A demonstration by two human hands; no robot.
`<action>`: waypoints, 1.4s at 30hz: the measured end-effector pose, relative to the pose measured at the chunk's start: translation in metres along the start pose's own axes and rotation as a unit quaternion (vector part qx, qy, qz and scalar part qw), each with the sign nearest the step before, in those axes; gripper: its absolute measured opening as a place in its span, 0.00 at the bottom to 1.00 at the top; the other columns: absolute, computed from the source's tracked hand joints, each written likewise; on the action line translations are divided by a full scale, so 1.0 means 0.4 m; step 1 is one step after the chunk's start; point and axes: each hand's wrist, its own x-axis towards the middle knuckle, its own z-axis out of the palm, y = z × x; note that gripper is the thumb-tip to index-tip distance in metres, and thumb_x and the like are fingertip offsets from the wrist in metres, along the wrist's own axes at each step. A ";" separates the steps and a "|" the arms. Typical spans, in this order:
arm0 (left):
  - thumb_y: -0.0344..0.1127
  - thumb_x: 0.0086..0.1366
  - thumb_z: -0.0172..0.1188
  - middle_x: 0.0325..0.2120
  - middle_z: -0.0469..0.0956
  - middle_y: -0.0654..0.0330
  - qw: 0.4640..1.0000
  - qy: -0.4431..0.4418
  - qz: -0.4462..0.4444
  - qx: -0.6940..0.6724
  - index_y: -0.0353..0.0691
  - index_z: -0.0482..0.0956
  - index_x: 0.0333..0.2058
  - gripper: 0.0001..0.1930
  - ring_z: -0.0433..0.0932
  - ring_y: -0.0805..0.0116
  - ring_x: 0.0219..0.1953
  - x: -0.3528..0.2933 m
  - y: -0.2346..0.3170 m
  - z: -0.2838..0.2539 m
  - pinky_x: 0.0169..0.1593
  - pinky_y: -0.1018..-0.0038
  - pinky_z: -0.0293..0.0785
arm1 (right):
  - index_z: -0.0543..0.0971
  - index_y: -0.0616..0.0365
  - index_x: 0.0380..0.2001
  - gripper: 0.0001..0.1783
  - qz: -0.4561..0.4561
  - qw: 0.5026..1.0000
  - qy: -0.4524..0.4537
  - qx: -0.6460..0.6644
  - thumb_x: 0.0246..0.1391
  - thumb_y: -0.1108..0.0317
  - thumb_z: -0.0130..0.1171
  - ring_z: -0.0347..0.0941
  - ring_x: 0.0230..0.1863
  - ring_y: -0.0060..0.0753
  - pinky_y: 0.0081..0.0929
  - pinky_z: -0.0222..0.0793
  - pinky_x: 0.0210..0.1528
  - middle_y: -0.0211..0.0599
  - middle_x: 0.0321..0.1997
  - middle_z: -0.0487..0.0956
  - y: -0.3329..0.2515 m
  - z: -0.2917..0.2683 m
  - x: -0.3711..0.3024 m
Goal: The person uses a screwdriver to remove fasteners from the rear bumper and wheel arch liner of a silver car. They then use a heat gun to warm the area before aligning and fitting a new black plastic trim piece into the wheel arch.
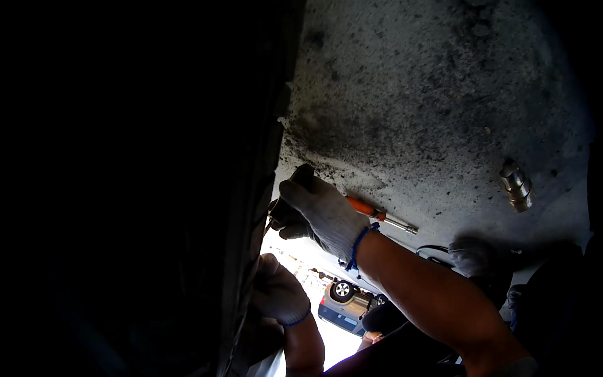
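Grimy concrete floor (427,107) bears an orange-handled tool (382,217), perhaps left within easy reach, and a metal fitting (517,185). Beside the dark edge (259,182), the right hand (323,210) curls, perhaps for purchase; the left hand's (279,294) fingers are partly hidden. I cannot tell what either pinches.

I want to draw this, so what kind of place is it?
Probably a garage or repair workshop, though much is too dark to tell. An orange-handled tool and a shiny metal piece lie on the stained grey floor, and a car shows in the bright light beyond.
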 end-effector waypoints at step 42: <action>0.41 0.79 0.55 0.44 0.81 0.62 0.993 -0.004 -0.065 0.096 0.41 0.75 0.56 0.14 0.76 0.71 0.42 0.006 0.019 0.022 0.45 0.77 0.75 | 0.58 0.61 0.74 0.36 -0.040 0.995 0.039 0.080 0.69 0.63 0.55 0.82 0.50 0.39 0.41 0.84 0.57 0.50 0.55 0.78 0.055 -0.064 -0.008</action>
